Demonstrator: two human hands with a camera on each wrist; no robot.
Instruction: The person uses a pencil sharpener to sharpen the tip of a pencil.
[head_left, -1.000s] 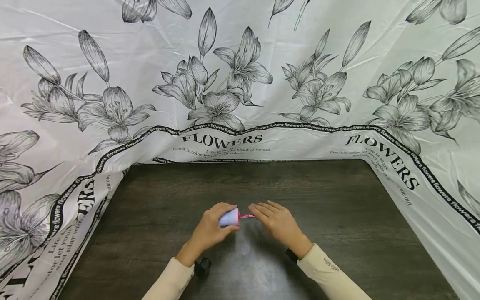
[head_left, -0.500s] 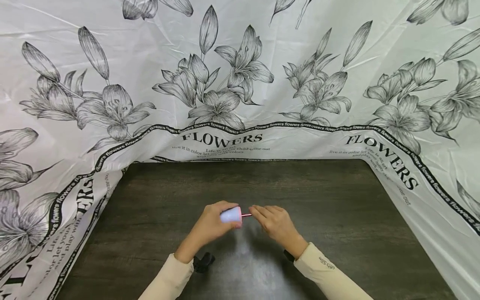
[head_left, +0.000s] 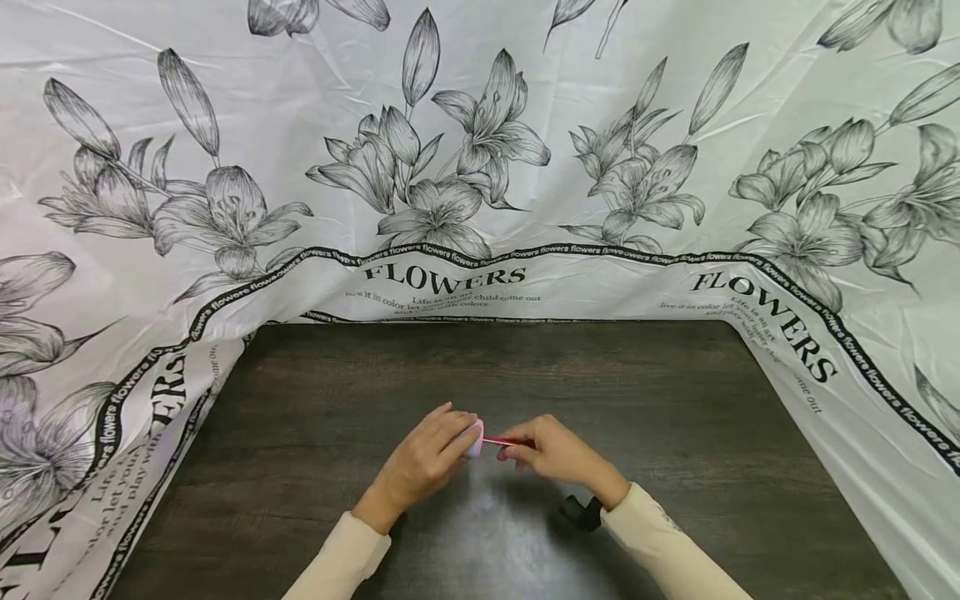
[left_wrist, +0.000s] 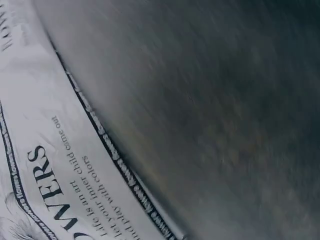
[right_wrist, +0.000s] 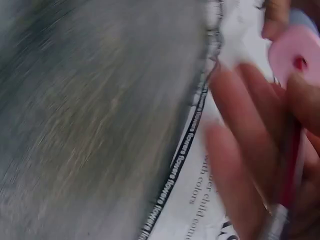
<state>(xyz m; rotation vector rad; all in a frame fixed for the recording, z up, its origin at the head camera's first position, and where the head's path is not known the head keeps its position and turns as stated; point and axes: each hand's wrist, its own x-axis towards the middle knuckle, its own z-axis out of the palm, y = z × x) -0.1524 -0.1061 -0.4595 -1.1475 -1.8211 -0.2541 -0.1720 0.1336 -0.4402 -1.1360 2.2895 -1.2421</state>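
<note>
My left hand (head_left: 420, 460) grips a pencil sharpener (head_left: 477, 437) with a light blue body and a pink end, mostly covered by the fingers. A red pencil (head_left: 497, 441) points into the sharpener's pink end. Its other part lies in my right hand (head_left: 553, 450), pinched between thumb and fingers. From the right wrist, the hole in the pink end (right_wrist: 285, 55) shows red at its middle, and the pencil (right_wrist: 290, 175) runs back under the thumb to a silvery end. Several fingers of the right hand (right_wrist: 245, 130) look blurred there. The left wrist view shows neither hand.
A dark wood-grain table (head_left: 480, 367) lies under both hands. White cloth (head_left: 600, 287) with printed flowers and lettering hangs along its back and sides. Black straps (head_left: 581, 511) are partly visible at the right wrist.
My left hand has rolled over the sharpener, its back now upward and hiding most of the blue body. The right hand has turned and its fingers have curled round the pencil.
</note>
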